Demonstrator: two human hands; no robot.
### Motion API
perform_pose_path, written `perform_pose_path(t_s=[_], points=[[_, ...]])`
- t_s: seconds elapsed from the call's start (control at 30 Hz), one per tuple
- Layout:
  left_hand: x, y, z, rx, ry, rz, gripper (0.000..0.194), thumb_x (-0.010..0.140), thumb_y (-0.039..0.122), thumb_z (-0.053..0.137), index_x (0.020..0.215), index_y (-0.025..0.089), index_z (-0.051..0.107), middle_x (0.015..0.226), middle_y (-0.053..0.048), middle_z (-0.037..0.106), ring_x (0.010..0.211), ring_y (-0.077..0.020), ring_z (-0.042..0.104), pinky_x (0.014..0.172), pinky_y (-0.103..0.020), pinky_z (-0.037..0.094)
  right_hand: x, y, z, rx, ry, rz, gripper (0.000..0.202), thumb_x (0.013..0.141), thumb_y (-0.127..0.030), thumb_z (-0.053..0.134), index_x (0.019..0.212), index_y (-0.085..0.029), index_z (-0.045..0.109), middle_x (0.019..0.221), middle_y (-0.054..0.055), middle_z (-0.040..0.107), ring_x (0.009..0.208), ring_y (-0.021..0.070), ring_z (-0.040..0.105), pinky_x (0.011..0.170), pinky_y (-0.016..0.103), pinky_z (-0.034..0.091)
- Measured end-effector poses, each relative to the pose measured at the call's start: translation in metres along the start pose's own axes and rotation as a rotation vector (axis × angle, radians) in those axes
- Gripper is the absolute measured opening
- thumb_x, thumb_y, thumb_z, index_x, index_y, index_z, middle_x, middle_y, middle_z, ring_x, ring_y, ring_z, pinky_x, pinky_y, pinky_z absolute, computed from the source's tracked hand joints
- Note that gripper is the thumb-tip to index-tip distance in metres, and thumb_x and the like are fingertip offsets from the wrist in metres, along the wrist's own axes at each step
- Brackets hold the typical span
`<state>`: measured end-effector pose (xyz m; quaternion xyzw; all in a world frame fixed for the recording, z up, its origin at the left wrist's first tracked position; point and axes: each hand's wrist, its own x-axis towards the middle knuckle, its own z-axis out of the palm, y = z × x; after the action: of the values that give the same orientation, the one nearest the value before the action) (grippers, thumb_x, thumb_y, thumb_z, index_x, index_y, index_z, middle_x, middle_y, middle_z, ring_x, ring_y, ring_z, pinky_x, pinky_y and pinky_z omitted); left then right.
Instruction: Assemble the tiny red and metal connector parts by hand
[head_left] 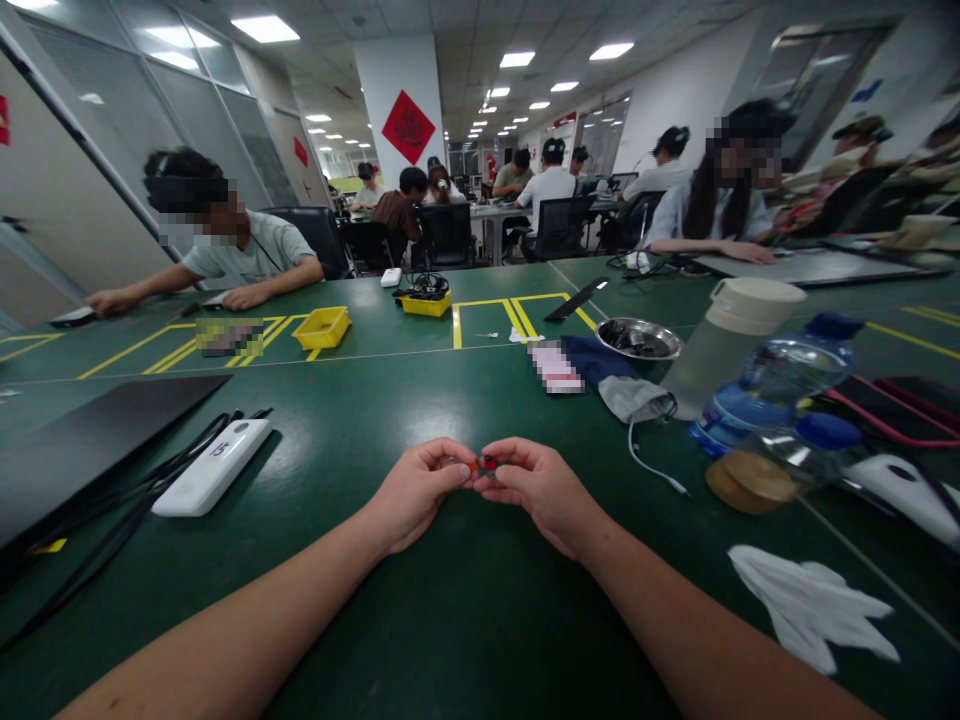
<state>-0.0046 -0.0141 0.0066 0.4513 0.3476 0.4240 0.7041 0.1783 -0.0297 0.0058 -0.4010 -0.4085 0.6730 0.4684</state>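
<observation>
Head view: an orange-red bit point(472, 467) and a dark red bit point(490, 464) at my fingertips

I have two tiny pieces up close to each other, both well to the right of the white power bank point(214, 468) and roughly level with its middle. The one on my left is bright orange-red, a small spot of colour showing past the skin. Its neighbour is a deeper red with something blackish about it, and a hint of green shows just below. Both are too small and too covered for me to make out their full shape, and I cannot tell whether they are joined or merely close.

My left hand point(416, 490) pinches the orange-red bit between thumb and forefinger, so it sits right at the tips, facing the other hand. My right hand point(544, 490) pinches the dark red bit the same way, thumb against bent forefinger, with the piece mostly tucked between them. The fingertips of the two hands meet or nearly meet.

Dark cables point(169, 470) lie just left of the power bank, a yellow tray point(322, 328) stands beyond it, and a blue-labelled bottle point(780, 375) is far off to its right.
</observation>
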Motion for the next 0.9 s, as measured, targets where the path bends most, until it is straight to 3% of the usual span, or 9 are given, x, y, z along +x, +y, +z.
perform_pose_path(t_s=[0.47,0.9], points=[[-0.0003,0.001,0.0024,0.02,-0.003,0.015,0.012,0.074,0.015,0.074,0.084,0.014,0.068,0.083,-0.006,0.071,0.075,-0.0155,0.066,0.077,-0.029,0.05,-0.0014,0.0003,0.0009,-0.047,0.0,-0.026,0.032,0.071,-0.019,0.072,0.102,-0.018,0.063,0.092,0.004,0.068,0.076,0.0171,0.071,0.074,0.035,0.057],[-0.0009,0.0014,0.0035,0.004,0.021,0.004,0.015,0.074,0.013,0.075,0.086,0.013,0.067,0.086,-0.007,0.072,0.078,-0.0136,0.066,0.079,-0.026,0.05,0.0001,0.0008,0.0012,-0.024,0.006,-0.006,0.023,0.074,-0.018,0.068,0.097,-0.016,0.065,0.087,0.005,0.071,0.079,0.0176,0.072,0.08,0.036,0.057]])
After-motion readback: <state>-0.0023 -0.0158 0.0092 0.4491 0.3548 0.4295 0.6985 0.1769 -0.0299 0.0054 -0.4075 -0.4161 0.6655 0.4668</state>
